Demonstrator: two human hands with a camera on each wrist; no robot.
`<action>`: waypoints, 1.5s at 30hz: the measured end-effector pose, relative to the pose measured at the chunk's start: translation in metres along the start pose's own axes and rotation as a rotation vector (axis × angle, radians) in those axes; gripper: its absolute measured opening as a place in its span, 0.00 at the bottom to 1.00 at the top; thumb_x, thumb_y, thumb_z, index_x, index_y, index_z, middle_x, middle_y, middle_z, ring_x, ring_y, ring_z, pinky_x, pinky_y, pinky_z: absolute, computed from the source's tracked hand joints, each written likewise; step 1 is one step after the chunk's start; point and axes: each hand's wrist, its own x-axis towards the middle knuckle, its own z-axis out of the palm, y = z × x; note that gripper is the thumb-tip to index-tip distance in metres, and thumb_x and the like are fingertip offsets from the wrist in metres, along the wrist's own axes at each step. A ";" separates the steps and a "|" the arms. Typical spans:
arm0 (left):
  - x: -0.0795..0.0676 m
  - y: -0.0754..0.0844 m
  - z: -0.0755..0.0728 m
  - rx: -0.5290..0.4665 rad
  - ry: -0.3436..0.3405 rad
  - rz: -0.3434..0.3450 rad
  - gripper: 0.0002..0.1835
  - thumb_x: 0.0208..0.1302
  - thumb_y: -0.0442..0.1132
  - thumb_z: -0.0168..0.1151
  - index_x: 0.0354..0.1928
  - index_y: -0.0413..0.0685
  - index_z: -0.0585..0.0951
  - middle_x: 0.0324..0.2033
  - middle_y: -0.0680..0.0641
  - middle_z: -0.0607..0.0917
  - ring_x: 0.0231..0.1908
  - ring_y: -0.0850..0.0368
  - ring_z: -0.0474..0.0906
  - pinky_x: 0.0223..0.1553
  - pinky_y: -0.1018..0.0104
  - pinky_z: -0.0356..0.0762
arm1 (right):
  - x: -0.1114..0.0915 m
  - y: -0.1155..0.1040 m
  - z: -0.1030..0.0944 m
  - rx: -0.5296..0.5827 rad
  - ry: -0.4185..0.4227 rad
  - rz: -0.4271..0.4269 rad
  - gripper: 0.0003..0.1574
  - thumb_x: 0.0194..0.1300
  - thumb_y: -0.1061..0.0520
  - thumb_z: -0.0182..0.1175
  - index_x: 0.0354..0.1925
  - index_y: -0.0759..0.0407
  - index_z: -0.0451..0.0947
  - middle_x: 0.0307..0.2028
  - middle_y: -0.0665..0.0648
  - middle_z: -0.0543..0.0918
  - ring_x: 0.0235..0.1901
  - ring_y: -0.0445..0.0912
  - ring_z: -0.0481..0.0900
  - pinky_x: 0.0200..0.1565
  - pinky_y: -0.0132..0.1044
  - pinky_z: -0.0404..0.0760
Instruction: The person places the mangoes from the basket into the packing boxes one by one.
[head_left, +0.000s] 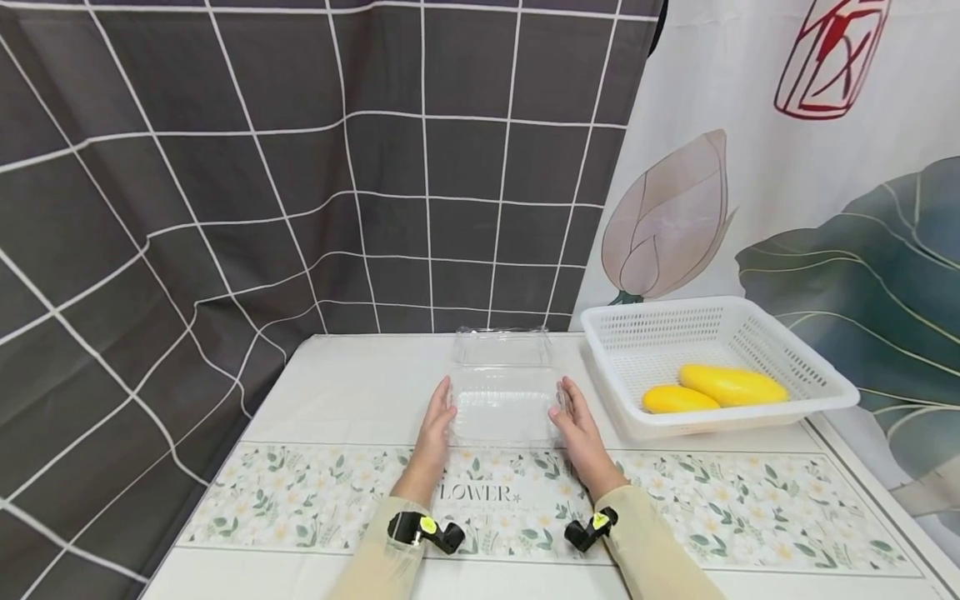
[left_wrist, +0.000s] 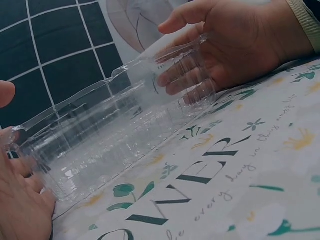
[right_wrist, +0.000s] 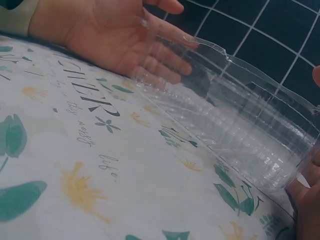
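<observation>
A clear plastic clamshell box (head_left: 504, 404) rests on the table with its lid (head_left: 502, 347) raised at the back. My left hand (head_left: 432, 429) lies along the box's left side, fingers fairly straight and the thumb by the rim. Mirroring it, my right hand (head_left: 583, 433) touches the right side with extended fingers. In the left wrist view, the right hand's fingers (left_wrist: 185, 80) show through the transparent wall of the box (left_wrist: 115, 135). The right wrist view has the left hand (right_wrist: 110, 45) flat against the far end of the box (right_wrist: 235, 115). Nothing lies inside it.
To the right stands a white perforated plastic basket (head_left: 622, 333) holding two yellow, mango-like fruits (head_left: 733, 385). A floral printed band (head_left: 322, 492) crosses the white table (head_left: 337, 383). A dark gridded curtain (head_left: 285, 167) hangs behind and left, a pale flowered one (head_left: 675, 108) behind the basket.
</observation>
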 end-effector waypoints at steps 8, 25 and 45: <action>-0.003 -0.003 -0.002 0.021 0.010 0.021 0.30 0.70 0.42 0.37 0.72 0.59 0.46 0.70 0.57 0.46 0.69 0.58 0.38 0.67 0.55 0.35 | -0.009 -0.022 0.007 -0.158 0.115 -0.168 0.36 0.69 0.63 0.46 0.70 0.63 0.44 0.69 0.62 0.48 0.68 0.53 0.43 0.67 0.46 0.45; -0.001 -0.003 -0.003 0.139 0.061 -0.010 0.28 0.71 0.44 0.37 0.72 0.57 0.49 0.69 0.60 0.50 0.68 0.61 0.43 0.67 0.57 0.38 | 0.016 -0.129 -0.040 -0.201 0.176 -0.731 0.26 0.56 0.79 0.48 0.55 0.78 0.62 0.58 0.71 0.68 0.60 0.60 0.63 0.63 0.45 0.59; -0.008 0.012 -0.001 0.135 0.037 -0.029 0.28 0.72 0.42 0.38 0.71 0.56 0.49 0.69 0.57 0.50 0.68 0.58 0.44 0.67 0.56 0.39 | 0.055 -0.130 -0.166 -1.064 -0.276 0.197 0.47 0.57 0.42 0.62 0.67 0.55 0.54 0.59 0.73 0.64 0.53 0.66 0.67 0.51 0.66 0.66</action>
